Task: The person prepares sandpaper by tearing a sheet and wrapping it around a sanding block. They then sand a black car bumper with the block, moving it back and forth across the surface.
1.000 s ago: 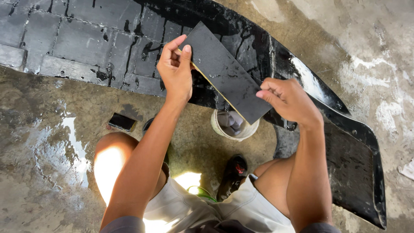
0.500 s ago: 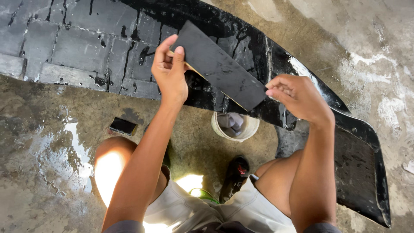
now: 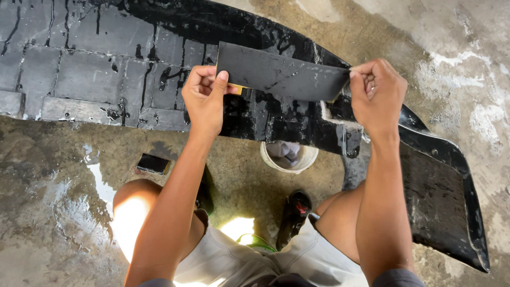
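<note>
Head view, looking down at a wet concrete floor (image 3: pixel 48 212).

Left hand (image 3: pixel 204 98): grip clamped on the left end of a dark rectangular sheet (image 3: pixel 281 72), thumb on top, fingers curled beneath. A small tan block shows under the sheet right at the thumb.

Right hand (image 3: pixel 377 93): grip clamped on the right end of the same sheet, fingertips pinched together over its edge.

Sheet: held in the air between both hands, stretched flat, left end slightly higher than right. Surface dark grey, wet, with a few glossy spots. It hangs over the near edge of a large black car bumper (image 3: pixel 106 69) that lies on the floor and runs from the far left across to the right, where it curves toward the near right corner of the view.

Bumper: glossy black, wet, with black streaks running down its ribbed inner face.

On the floor:
- white bucket (image 3: pixel 289 157), just below the bumper's near edge, between the two forearms; something pale inside, cannot tell what.
- small dark rectangular piece (image 3: pixel 153 163), near the left knee, lying flat beside a puddle.
- black shoe (image 3: pixel 295 215) between the knees.

The person squats; light shorts visible at the bottom edge.
</note>
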Demonstrator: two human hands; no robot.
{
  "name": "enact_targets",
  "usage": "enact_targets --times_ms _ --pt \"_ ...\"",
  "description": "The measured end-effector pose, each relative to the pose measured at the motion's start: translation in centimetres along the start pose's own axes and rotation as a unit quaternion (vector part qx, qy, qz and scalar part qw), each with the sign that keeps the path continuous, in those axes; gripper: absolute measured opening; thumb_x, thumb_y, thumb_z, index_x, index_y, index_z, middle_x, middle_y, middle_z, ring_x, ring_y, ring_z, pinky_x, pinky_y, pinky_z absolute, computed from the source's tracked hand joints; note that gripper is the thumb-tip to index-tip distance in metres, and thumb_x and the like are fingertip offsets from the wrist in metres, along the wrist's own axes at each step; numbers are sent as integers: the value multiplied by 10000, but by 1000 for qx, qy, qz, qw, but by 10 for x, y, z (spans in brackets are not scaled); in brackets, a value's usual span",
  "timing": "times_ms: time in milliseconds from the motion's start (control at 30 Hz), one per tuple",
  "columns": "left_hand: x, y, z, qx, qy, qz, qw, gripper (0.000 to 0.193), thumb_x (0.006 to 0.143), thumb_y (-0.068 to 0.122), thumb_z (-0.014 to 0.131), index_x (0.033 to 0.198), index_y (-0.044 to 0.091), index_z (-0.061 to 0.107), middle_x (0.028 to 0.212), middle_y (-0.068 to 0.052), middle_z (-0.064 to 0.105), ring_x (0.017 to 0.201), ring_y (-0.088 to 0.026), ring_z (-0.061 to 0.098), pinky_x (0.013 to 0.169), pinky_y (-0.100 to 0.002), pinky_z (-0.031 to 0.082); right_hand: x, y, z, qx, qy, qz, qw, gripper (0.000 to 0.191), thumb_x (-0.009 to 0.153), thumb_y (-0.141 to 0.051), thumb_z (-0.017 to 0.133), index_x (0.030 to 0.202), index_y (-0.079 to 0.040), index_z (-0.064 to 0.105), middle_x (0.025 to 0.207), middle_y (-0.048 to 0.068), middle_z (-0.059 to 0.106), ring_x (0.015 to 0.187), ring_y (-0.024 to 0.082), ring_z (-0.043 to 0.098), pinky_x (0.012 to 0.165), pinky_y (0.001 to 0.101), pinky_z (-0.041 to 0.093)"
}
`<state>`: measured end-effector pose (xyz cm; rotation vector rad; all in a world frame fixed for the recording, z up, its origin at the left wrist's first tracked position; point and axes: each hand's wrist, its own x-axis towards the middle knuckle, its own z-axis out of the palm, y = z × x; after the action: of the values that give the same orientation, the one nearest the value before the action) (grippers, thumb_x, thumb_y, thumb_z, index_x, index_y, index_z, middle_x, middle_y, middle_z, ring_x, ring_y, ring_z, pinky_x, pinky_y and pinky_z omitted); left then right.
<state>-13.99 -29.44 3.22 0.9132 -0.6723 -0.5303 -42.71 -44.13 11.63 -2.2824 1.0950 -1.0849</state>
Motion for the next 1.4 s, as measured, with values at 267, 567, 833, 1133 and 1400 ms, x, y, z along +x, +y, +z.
enact_targets --times_ms 267,567,833,1133,1400 --pt "1 3 -2 -35 7 17 999 94 1034 29 678 1080 14 596 981 -51 680 850 -112 675 788 -320 639 3 8 6 355 -72 74 929 31 1049 -11 713 1073 6 706 973 20 702 866 71 618 815 212 511" --pt "0 23 -1 41 -106 -16 993 133 1049 33 684 1159 15 612 1057 -80 685 923 -121 670 855 -286 596 4 19 -1 213 -2 31 977 167 1119 -130 751 1064 24 718 921 38 699 807 67 586 742 211 482" --pt "-15 75 25 430 -99 262 858 266 1001 163 777 1231 80 673 1289 -60 643 1260 -271 581 1035 -428 468 -4 25 28 373 -80 94 919 192 1053 -249 687 1028 -61 661 845 -64 589 690 24 436 604 192 340" --pt "-25 76 59 582 -171 347 715 238 940 240 775 1117 109 686 1190 -34 628 1234 -245 533 1037 -484 367 -17 40 55 361 -125 60 922 229 1110 -277 643 1074 -52 620 940 -71 556 832 16 450 734 179 371" --pt "-26 38 100 533 -230 263 771 115 954 218 709 954 113 663 873 -46 635 895 -252 646 873 -429 431 -25 36 59 379 -127 39 916 129 1089 -136 650 1105 -8 639 1004 -23 657 886 33 573 800 182 471"
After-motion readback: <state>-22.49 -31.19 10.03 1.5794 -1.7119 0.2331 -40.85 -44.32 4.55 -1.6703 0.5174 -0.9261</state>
